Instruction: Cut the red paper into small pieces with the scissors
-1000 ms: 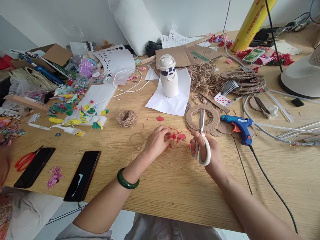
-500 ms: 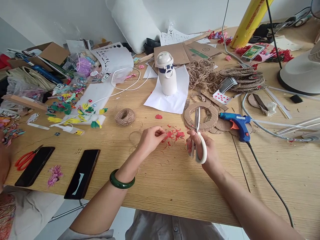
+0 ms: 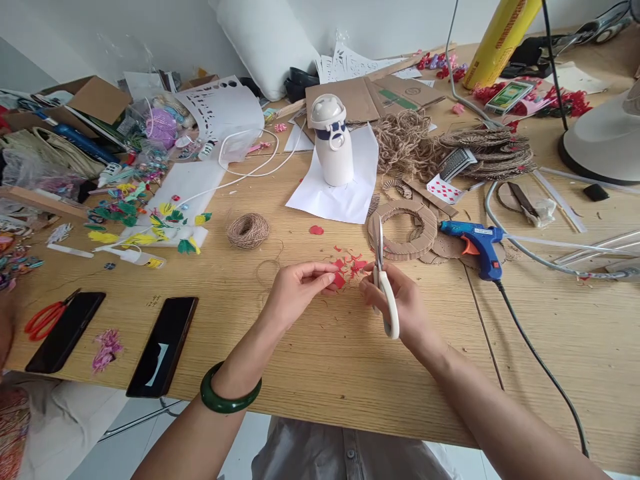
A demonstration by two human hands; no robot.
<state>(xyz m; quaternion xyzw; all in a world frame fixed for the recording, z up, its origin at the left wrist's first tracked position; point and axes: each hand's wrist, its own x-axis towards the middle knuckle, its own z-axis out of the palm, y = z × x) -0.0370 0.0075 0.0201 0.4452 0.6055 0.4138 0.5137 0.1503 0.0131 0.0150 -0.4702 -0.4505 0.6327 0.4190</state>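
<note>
Between its thumb and fingers, my left hand (image 3: pixel 300 288) pinches a small red piece (image 3: pixel 339 280), paper or cloth, I cannot tell which. A pair of white-handled scissors (image 3: pixel 387 303) is in my right hand (image 3: pixel 404 300), blades pointing up and away from me. Red scraps (image 3: pixel 356 261) lie scattered on the wooden table just beyond my hands. A separate red piece (image 3: pixel 315 230) rests farther up. Behind the scissors is a ring of corrugated cardboard (image 3: pixel 411 233).
A blue glue gun (image 3: pixel 477 241) with a trailing cable lies right. Twine (image 3: pixel 249 231) sits left, near a white bottle cup (image 3: pixel 334 150) standing on paper. Two phones (image 3: pixel 165 347) and red-handled scissors (image 3: pixel 47 321) are at the left front. A person sits at the left edge.
My left hand has turned and come slightly nearer me, showing more of the red piece. My right hand has shifted left with the scissors, their blades now closer together.
</note>
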